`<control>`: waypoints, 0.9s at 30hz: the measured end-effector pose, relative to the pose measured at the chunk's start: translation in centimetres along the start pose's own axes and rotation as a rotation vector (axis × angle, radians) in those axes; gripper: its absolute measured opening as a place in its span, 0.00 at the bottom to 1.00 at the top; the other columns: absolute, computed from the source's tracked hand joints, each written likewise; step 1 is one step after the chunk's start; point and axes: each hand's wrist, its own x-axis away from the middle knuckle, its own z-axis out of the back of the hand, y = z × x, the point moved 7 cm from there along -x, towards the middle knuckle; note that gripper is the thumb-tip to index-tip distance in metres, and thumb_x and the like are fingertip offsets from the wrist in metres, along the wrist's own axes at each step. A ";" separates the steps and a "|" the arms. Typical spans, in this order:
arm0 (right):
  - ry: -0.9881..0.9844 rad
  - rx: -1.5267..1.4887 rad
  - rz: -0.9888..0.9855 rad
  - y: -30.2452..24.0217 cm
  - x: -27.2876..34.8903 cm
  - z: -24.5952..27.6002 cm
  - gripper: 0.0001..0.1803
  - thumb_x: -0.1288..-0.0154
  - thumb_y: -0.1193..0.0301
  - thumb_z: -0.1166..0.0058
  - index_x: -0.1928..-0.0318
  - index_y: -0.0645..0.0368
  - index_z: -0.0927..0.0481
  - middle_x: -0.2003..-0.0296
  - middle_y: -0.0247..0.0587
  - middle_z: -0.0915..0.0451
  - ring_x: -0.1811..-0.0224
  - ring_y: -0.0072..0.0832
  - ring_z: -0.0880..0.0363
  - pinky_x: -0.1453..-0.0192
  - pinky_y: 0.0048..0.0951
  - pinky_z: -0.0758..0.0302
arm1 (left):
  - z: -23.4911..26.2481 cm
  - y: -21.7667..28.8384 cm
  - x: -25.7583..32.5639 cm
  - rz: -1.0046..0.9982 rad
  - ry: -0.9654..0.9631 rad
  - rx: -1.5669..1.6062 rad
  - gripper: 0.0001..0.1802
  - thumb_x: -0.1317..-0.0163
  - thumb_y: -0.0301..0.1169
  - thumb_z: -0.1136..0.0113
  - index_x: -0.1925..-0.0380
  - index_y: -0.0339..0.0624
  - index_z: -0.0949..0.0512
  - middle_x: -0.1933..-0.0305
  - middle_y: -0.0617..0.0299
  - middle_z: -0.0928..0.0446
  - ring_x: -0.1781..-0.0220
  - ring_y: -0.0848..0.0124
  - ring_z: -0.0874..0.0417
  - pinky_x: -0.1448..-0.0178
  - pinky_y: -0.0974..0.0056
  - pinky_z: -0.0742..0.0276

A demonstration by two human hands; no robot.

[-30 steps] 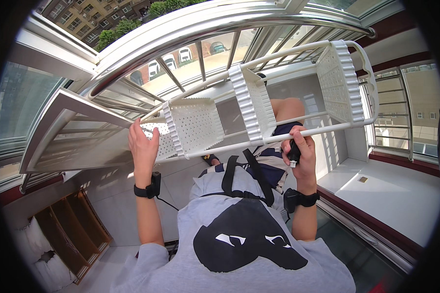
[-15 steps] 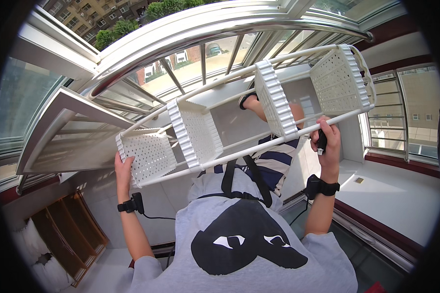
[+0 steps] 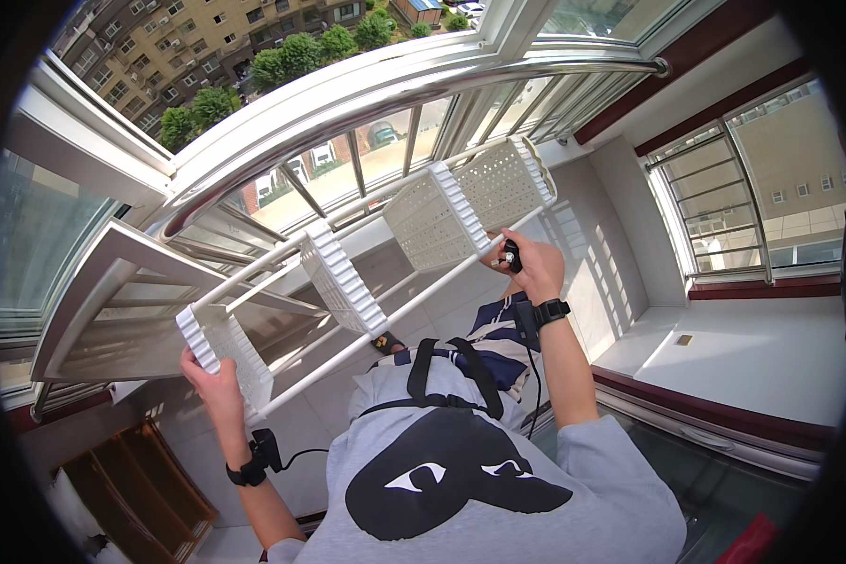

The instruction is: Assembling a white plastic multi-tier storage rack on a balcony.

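A white plastic shelf rack (image 3: 432, 226) with several perforated baskets between long tubes is held tilted in front of me, its right end farther off. My left hand (image 3: 214, 385) is closed around the wavy rim of the end basket at the left. My right hand (image 3: 539, 268) grips the near tube by the far baskets. In that same hand shows a small black object (image 3: 510, 256) with a light metallic bit; I cannot make out its kind. Some of the right fingers are hidden behind the tube.
A curved metal railing (image 3: 367, 92) with upright bars runs along the windows. At the left leans a framed panel (image 3: 113, 310). Below it stands a brown wooden shelf unit (image 3: 132, 489). To the right is a white ledge (image 3: 743, 362) under a barred window.
The rack has swung and shifted left and nearer, its right end now further from the right window. My right hand has moved left with it; both hands keep their hold.
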 end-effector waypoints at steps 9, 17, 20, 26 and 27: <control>-0.049 -0.016 -0.332 9.3 -4.2 -1.1 0.09 0.36 0.66 0.42 0.70 0.53 0.26 0.79 0.29 0.26 0.81 0.19 0.30 0.82 0.19 0.35 | 2.5 7.5 5.4 -0.063 0.059 -0.053 0.36 0.46 0.23 0.49 0.34 0.34 0.43 0.37 0.48 0.36 0.39 0.57 0.30 0.34 0.60 0.37; -0.144 0.170 -0.581 18.8 -9.9 -3.0 0.07 0.35 0.66 0.48 0.69 0.54 0.26 0.79 0.28 0.25 0.80 0.21 0.27 0.82 0.19 0.32 | 3.5 5.9 6.9 -0.191 0.134 -0.274 0.35 0.44 0.24 0.48 0.34 0.32 0.44 0.33 0.45 0.40 0.33 0.50 0.36 0.30 0.57 0.42; -0.210 0.264 -0.618 21.2 -12.8 -2.9 0.08 0.35 0.67 0.49 0.69 0.55 0.27 0.78 0.29 0.25 0.80 0.22 0.27 0.82 0.20 0.31 | 2.7 7.6 8.8 -0.234 0.152 -0.287 0.36 0.44 0.23 0.48 0.33 0.33 0.44 0.33 0.45 0.41 0.32 0.51 0.36 0.30 0.56 0.42; -0.119 0.320 -0.695 22.1 -16.2 -3.2 0.10 0.38 0.71 0.49 0.68 0.59 0.37 0.78 0.40 0.32 0.83 0.29 0.32 0.82 0.30 0.30 | 1.3 11.9 10.6 -0.259 0.156 -0.378 0.38 0.45 0.21 0.48 0.32 0.35 0.45 0.31 0.45 0.42 0.31 0.51 0.38 0.29 0.55 0.44; -0.117 0.348 -0.727 22.1 -16.5 -3.5 0.09 0.38 0.73 0.50 0.65 0.61 0.37 0.77 0.42 0.33 0.82 0.31 0.32 0.82 0.32 0.29 | 0.9 13.1 10.9 -0.247 0.112 -0.389 0.39 0.44 0.22 0.47 0.31 0.32 0.47 0.27 0.42 0.48 0.25 0.46 0.45 0.25 0.52 0.46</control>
